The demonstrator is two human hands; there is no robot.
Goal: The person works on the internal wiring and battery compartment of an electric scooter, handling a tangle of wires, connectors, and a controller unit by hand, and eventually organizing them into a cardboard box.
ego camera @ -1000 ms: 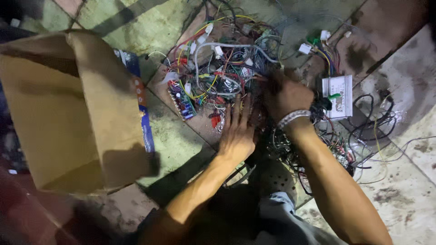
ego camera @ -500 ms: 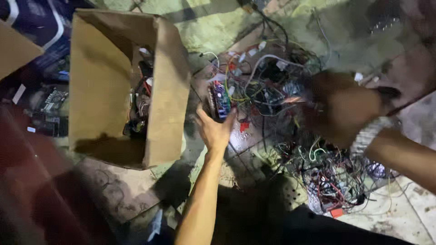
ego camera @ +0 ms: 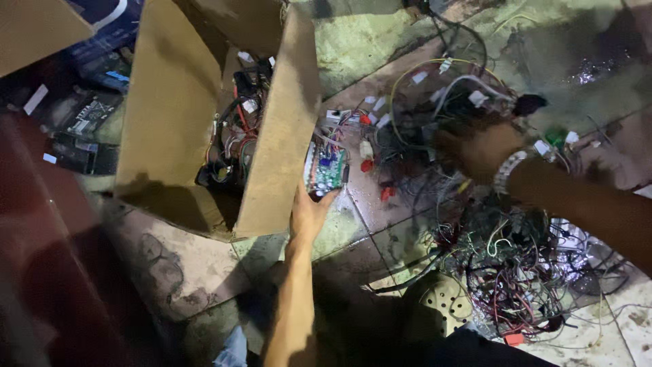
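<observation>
My left hand (ego camera: 309, 214) holds a small circuit board (ego camera: 326, 168) with coloured connectors and trailing wires, lifted just beside the right wall of an open cardboard box (ego camera: 278, 149). Inside the box lies a dark tangle of wires and boards (ego camera: 234, 136). My right hand (ego camera: 479, 149), with a pale bracelet at the wrist, reaches into a heap of loose wires (ego camera: 441, 102) on the floor; its fingers are curled among them, and what they grip is hidden.
A second dense wire pile (ego camera: 516, 265) with red, white and black leads lies at the lower right. Boards and flat packages (ego camera: 88, 115) lie left of the box. The floor is stained, cracked tile (ego camera: 380, 204).
My left hand picked a circuit board out of the heap and carried it left toward the box. The view swung left. My right hand stayed in the wires.
</observation>
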